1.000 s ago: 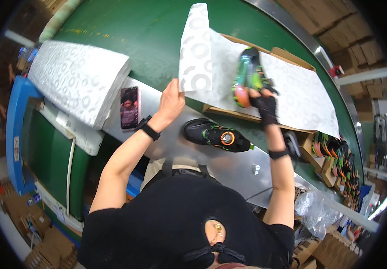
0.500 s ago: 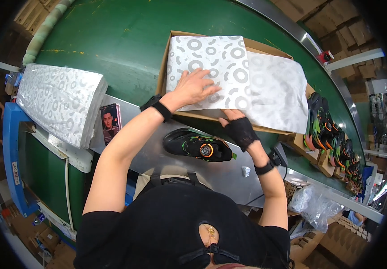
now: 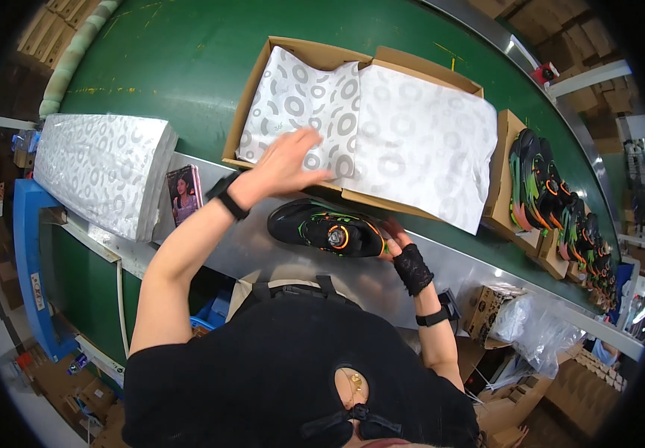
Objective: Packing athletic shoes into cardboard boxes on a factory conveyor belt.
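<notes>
An open cardboard shoe box [image 3: 246, 123] lies on the green bench, lined with white tissue paper [image 3: 419, 134] printed with grey rings and arcs. The paper dips into the box's left part and drapes over its front right edge. Just above the paper's front left is my left hand [image 3: 289, 163], fingers spread and holding nothing. In front of the box a black shoe [image 3: 322, 230] with green and orange trim and a round dial lies on the metal edge, toe to the left. My right hand [image 3: 399, 246], in a black lace wrist cover, has its fingers and thumb around the shoe's heel.
A thick stack of the same printed paper [image 3: 102, 168] stands at the left, beside a picture card [image 3: 184, 194]. Several boxes with similar shoes [image 3: 535, 183] line the right side. A blue frame [image 3: 35, 261] is at the far left; clear plastic bags [image 3: 535, 328] sit at lower right.
The paper's left part has sunk into the box, which now sits slightly farther left. My right hand went from the box's front edge to the shoe's heel; my left hand drew back leftward.
</notes>
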A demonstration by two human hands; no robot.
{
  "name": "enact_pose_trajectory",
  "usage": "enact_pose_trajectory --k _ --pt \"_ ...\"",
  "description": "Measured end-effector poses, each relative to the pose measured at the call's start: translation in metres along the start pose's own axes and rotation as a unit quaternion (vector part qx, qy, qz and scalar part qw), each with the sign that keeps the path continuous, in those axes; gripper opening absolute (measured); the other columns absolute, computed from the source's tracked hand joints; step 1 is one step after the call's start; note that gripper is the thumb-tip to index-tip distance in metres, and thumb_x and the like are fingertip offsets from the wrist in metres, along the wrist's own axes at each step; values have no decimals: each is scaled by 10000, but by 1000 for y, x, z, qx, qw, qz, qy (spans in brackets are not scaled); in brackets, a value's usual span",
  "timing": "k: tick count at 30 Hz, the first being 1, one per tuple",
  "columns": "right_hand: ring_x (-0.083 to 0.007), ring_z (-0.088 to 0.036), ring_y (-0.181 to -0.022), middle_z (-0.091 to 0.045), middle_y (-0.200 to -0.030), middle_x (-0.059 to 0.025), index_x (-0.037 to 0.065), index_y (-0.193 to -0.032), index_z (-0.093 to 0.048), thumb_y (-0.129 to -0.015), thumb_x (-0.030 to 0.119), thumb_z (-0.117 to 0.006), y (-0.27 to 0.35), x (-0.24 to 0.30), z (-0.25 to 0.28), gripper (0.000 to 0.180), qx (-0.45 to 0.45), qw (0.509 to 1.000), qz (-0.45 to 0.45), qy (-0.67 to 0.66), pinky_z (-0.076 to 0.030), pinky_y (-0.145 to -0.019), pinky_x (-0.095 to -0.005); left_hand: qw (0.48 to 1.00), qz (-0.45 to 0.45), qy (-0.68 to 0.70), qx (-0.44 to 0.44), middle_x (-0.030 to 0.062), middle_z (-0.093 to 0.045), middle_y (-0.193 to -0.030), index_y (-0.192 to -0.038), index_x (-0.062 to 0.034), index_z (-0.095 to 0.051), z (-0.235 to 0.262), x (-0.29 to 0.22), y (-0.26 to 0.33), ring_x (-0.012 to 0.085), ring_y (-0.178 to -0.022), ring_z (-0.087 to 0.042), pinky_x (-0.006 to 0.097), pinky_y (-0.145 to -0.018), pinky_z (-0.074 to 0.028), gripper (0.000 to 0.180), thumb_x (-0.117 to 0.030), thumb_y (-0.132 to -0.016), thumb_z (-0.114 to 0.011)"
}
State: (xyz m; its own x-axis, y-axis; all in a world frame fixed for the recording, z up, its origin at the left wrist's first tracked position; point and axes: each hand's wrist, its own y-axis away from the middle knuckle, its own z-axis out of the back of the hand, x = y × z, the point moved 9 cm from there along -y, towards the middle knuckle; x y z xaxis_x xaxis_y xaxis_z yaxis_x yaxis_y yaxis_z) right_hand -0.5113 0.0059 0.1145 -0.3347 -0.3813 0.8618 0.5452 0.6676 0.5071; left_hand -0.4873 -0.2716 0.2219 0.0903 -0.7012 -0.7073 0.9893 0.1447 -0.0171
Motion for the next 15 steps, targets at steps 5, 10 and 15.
enact_pose_trajectory --k 5,10,15 --pt "-158 -505 -977 -479 -1180 -103 50 -1331 -277 -793 175 -579 -19 13 -56 629 139 987 72 18 -421 -824 -297 988 -114 -63 80 190 -412 -1244 -1240 32 -348 -40 -30 94 320 -1065 -465 365 -913 -357 938 -460 -550 -750" --pt "-76 -519 -567 -587 -818 -39 48 -1183 -491 -826 440 -506 -27 49 -81 530 94 992 -84 -19 -454 -521 -203 926 154 343 38 103 -544 -1085 -1177 -48 -462 -35 25 114 201 -1032 -506 315 -893 -390 674 -341 -637 -738" --pt "-72 -467 -502 -521 -593 -24 37 -819 -578 -813 520 -486 -45 49 -98 492 103 981 -155 -59 -437 -480 -210 960 58 268 -53 69 -559 -1057 -1147 -5 -477 -12 11 121 137 -975 -506 277 -872 -401 619 -284 -662 -742"
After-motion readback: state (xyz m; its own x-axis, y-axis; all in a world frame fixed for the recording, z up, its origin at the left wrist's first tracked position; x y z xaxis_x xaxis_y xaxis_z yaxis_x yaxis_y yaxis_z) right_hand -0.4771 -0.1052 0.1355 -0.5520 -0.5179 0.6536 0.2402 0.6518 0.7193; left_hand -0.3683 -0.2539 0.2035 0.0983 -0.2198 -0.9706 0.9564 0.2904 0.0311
